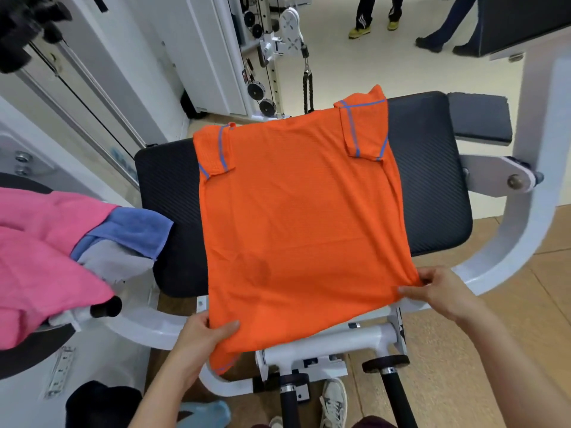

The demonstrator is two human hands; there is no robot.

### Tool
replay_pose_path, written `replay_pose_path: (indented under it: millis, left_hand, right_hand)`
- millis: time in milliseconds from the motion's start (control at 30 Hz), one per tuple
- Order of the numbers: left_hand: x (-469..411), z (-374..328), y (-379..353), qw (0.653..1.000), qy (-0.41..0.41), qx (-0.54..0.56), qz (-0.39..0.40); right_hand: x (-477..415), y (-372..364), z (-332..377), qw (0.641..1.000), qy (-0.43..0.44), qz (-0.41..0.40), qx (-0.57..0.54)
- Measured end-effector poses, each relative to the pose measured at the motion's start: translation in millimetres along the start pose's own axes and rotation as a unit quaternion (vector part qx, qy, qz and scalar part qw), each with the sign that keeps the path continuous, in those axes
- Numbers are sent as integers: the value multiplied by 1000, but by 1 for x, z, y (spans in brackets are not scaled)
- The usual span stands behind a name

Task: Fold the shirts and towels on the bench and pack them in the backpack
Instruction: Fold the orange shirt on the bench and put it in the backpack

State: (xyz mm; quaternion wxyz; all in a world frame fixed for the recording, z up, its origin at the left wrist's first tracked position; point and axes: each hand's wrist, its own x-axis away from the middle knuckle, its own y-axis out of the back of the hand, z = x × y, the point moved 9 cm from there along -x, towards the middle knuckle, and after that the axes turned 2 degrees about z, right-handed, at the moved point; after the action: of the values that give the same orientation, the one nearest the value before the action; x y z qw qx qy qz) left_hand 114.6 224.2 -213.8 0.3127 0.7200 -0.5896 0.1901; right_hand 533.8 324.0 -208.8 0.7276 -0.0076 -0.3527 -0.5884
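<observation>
An orange shirt (296, 217) with blue seam lines lies spread across the black padded bench (432, 186), both sleeves folded inward over its body. Its hem hangs off the near edge. My left hand (204, 335) pinches the hem's near left corner, thumb on top. My right hand (438, 291) pinches the near right corner. To the left, a pink towel (40, 257), a blue towel (136, 227) and a grey cloth (114, 261) lie heaped together. A dark shape (102, 406) at the bottom left may be the backpack; I cannot tell.
The bench's white steel frame (525, 193) curves round the right side and front, with black roller pads (386, 362) below. A white cable machine (278, 47) stands behind. Legs of other people (377, 17) stand on the far floor. My shoes (333, 403) show below.
</observation>
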Motion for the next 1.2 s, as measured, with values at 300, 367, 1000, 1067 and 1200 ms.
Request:
replay_pose_path:
  millis: [300,367,1000,1067,1200]
  left_hand:
    - [10,3,6,998,-36,-33,-36]
    - [13,-5,8,995,-54,-53,-64]
    - [19,-39,26,986,-124,76,-81]
    - [18,-41,31,988,-109,62,-92]
    - [15,-43,32,986,-41,150,-63]
  right_hand:
    - [11,19,8,988,71,-117,-67]
    - [12,18,15,987,79,-127,-50]
    - [32,-4,-6,983,-50,16,-177]
    - [34,2,-5,963,-51,-28,-262]
    - [30,9,-10,953,-58,-108,-277]
